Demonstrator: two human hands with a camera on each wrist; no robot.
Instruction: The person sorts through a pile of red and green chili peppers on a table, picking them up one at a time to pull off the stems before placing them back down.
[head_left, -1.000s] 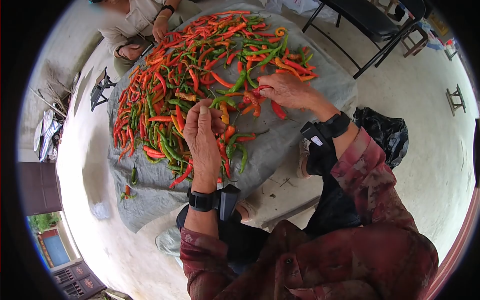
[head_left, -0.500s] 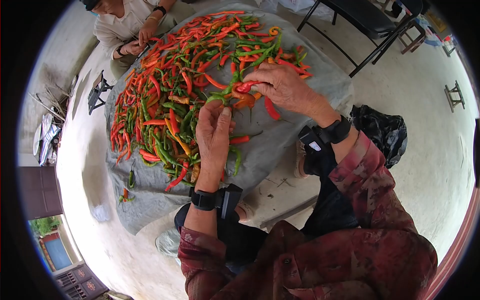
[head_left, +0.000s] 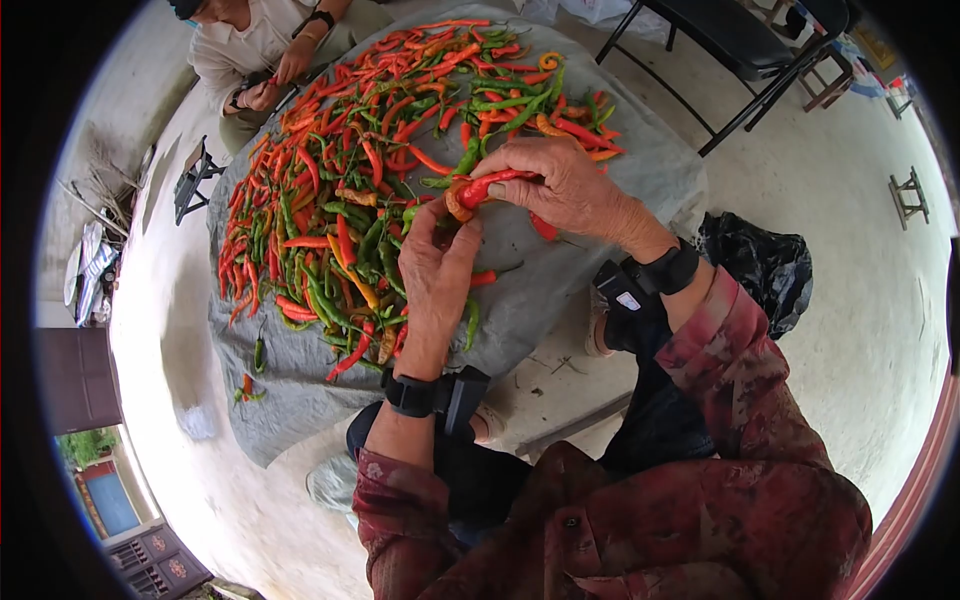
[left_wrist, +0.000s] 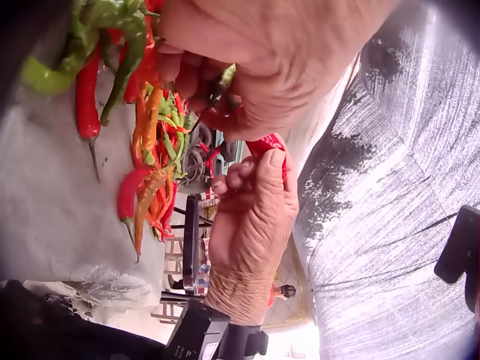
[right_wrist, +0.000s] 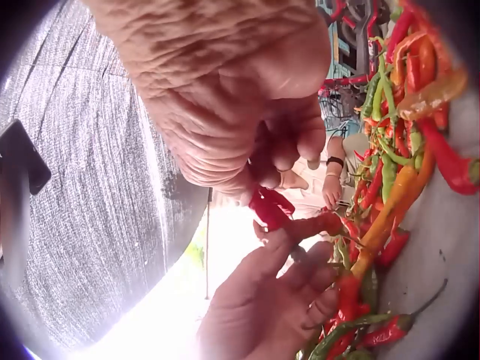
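Note:
My right hand [head_left: 572, 188] pinches a glossy red chili pepper [head_left: 490, 184] between thumb and fingers above the pile. At the pepper's left end, an orange-brown chili pepper [head_left: 457, 203] sits at the fingertips of my left hand [head_left: 437, 275], which pinches it with thumb and forefinger. Both hands nearly meet, palms turned inward. A bit of green [left_wrist: 223, 81] shows among the left fingers in the left wrist view. Below spreads a large heap of red, green and orange chili peppers [head_left: 325, 215] on a grey sheet [head_left: 520, 310].
Across the heap another person [head_left: 265, 60] sits with hands close to its edge. A black folding chair [head_left: 725, 40] stands at the back right, and a black plastic bag [head_left: 760, 265] lies by my right knee. Small stools [head_left: 910, 198] stand on the floor.
My left hand has moved right and the two hands have drawn together. The right hand has lifted the red pepper off the heap. Fewer peppers lie under the left hand.

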